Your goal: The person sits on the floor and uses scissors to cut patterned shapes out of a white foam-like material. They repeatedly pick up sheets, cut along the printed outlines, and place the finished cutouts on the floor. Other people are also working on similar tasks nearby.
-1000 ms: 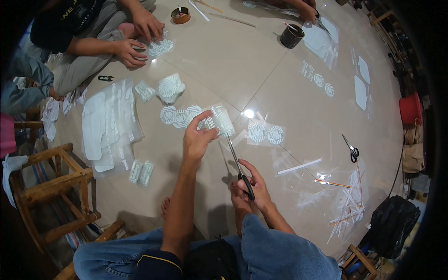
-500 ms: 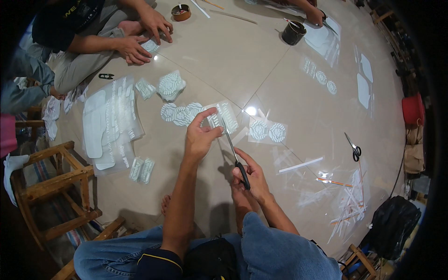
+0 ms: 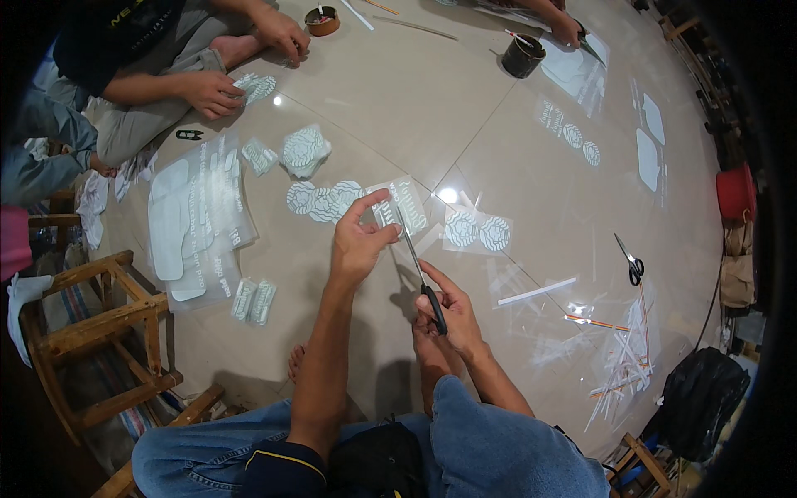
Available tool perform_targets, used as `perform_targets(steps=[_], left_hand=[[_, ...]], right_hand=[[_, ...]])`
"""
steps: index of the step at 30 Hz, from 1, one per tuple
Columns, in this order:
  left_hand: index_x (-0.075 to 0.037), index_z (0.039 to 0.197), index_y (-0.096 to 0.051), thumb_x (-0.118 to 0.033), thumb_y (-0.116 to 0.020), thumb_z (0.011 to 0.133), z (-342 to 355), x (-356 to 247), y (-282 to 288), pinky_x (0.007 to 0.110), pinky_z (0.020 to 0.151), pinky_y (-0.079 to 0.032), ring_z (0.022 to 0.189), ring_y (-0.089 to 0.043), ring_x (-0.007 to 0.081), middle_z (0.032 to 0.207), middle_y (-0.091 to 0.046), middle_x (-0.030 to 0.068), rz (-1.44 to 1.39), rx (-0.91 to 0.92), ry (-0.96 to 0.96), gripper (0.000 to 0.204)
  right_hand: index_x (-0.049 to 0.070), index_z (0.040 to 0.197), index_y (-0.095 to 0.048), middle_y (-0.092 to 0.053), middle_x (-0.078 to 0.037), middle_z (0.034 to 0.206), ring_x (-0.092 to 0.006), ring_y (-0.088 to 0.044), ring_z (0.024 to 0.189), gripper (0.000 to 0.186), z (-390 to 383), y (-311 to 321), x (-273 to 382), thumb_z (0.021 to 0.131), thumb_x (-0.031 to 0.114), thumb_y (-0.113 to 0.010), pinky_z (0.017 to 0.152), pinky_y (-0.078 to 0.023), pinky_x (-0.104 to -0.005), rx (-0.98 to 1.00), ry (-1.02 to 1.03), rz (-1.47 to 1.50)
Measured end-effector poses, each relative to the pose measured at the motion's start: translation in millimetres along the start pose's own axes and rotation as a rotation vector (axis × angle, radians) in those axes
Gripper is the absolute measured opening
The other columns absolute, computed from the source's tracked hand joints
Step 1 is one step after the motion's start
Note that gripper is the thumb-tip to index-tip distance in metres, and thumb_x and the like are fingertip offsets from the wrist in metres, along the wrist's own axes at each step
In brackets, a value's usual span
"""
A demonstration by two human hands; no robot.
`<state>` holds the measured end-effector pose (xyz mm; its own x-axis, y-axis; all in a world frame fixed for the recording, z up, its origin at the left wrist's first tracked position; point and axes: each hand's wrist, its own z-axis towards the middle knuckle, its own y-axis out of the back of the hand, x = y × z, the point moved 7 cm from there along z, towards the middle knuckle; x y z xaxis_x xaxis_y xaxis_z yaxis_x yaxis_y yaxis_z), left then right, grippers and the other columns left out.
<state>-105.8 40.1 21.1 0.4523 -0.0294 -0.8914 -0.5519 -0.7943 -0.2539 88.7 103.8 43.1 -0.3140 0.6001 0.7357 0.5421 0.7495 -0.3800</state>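
My left hand (image 3: 358, 245) pinches a small translucent sheet with white printed shapes (image 3: 405, 202) between thumb and fingers. Long scissors with black handles (image 3: 433, 305) are in my right hand (image 3: 453, 318), their blades on that sheet. Round white cutouts (image 3: 320, 202) lie beyond my left hand, and a sheet with two round white designs (image 3: 477, 230) lies to the right. At the left are a stack of translucent sheets (image 3: 179, 224), two small bundles (image 3: 254, 299) and a pile of cut pieces (image 3: 303, 150).
Co-workers' hands (image 3: 212, 93) (image 3: 566, 31) handle sheets at the back. Around me are a dark can (image 3: 522, 56), a shallow tin (image 3: 322, 21), spare scissors (image 3: 635, 270), white scraps (image 3: 623, 365), a wooden stool (image 3: 100, 330), a black bag (image 3: 697, 398) and a red bucket (image 3: 735, 192).
My held sheet and both hands have shifted slightly right and up. The co-worker at upper left has moved a hand and a white cutout leftward.
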Motion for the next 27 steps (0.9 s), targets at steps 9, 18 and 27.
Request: perform_targets(steps=[9,18,27], left_hand=[[0.002,0.146,-0.053,0.007,-0.073,0.088,-0.9,-3.3,-2.0,0.029,0.08,-0.062,0.089,-0.072,0.0153,0.116,-0.072,0.0129,-0.003,-0.008,-0.011,0.062],[0.003,0.151,-0.047,0.007,-0.074,0.087,-2.3,-5.2,-2.3,0.029,0.08,-0.061,0.086,-0.072,0.0159,0.107,-0.074,0.0157,-0.009,-0.014,-0.034,0.07],[0.002,0.154,-0.044,0.007,-0.075,0.086,-4.3,2.4,-6.4,0.028,0.08,-0.059,0.086,-0.073,0.0172,0.102,-0.075,0.0175,-0.022,0.028,0.002,0.074]], right_hand=[[0.01,0.16,-0.045,-0.049,0.008,0.07,-0.0028,-0.041,0.062,0.069,1.4,4.2,-8.2,0.098,0.017,-0.076,0.058,-0.033,-0.0231,-0.001,0.004,-0.014],[0.008,0.16,-0.046,-0.05,0.008,0.069,-0.0026,-0.041,0.06,0.07,1.6,6.2,-12.8,0.098,0.017,-0.077,0.056,-0.032,-0.0229,-0.016,0.021,-0.001],[0.008,0.158,-0.047,-0.05,0.008,0.067,-0.0027,-0.042,0.059,0.069,6.5,4.0,-3.5,0.098,0.019,-0.077,0.055,-0.03,-0.0225,-0.037,0.045,-0.023]])
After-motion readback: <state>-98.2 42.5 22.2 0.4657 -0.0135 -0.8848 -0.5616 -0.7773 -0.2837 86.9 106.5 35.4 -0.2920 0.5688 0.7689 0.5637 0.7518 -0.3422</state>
